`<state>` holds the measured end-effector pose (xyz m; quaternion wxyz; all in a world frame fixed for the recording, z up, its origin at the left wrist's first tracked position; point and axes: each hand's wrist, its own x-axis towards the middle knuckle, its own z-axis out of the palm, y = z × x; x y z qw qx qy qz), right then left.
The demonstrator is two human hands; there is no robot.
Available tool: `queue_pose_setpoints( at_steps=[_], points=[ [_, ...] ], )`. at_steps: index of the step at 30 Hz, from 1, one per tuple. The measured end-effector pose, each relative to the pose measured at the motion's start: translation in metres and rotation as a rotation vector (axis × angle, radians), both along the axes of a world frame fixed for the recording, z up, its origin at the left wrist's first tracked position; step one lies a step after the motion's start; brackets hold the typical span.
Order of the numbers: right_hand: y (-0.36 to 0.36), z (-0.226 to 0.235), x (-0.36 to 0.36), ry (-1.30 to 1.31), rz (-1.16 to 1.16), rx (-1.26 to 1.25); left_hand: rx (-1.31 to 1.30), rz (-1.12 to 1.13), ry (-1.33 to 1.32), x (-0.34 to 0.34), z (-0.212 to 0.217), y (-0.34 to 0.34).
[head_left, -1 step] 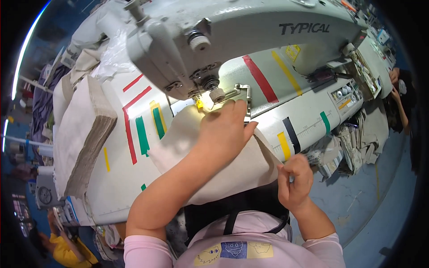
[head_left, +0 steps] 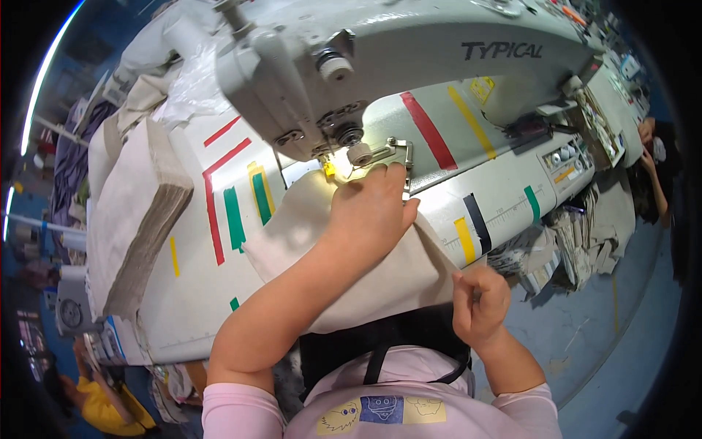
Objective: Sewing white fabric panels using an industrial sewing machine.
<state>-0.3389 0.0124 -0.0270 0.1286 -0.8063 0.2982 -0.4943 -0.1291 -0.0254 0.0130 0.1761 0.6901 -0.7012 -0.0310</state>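
Note:
A pale beige piece of fabric (head_left: 380,285) lies under the head of a grey sewing machine (head_left: 292,95) and hangs over the table's near edge. My left hand (head_left: 369,212) rests on it close to the lit needle area (head_left: 336,164), thumb spread to the side and fingertips bent down out of sight. At the fabric's right corner, my right hand (head_left: 481,301) is closed, pinching the edge between thumb and forefinger. Beside the needle stands a metal guide (head_left: 406,161).
A thick stack of beige fabric pieces (head_left: 139,212) sits on the left of the white table (head_left: 197,300), which carries coloured tape strips. Clear plastic (head_left: 194,91) lies behind it. Fabric bundles (head_left: 585,234) are at the right. One person (head_left: 117,402) is at lower left, another (head_left: 658,161) at far right.
The view has shifted very slightly. Both hands keep nearly the same places on the fabric, and the right hand looks sharper now.

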Motion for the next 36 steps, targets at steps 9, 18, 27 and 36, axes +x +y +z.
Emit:
queue_pose_setpoints(
  at_steps=[9,18,27,36],
  points=[
    [0.059,-0.007,-0.006,-0.014,0.095,0.956,-0.082,0.139,0.125,0.034,-0.026,0.104],
    [0.092,-0.028,0.012,0.082,0.256,0.922,-0.027,0.269,-0.136,0.154,-0.03,0.114],
    [0.095,0.023,-0.023,0.24,0.112,0.382,0.042,0.154,0.004,0.063,-0.014,0.159],
    [0.097,0.028,-0.019,0.339,0.104,0.359,0.068,0.124,-0.024,0.089,-0.021,0.137]
  ],
)
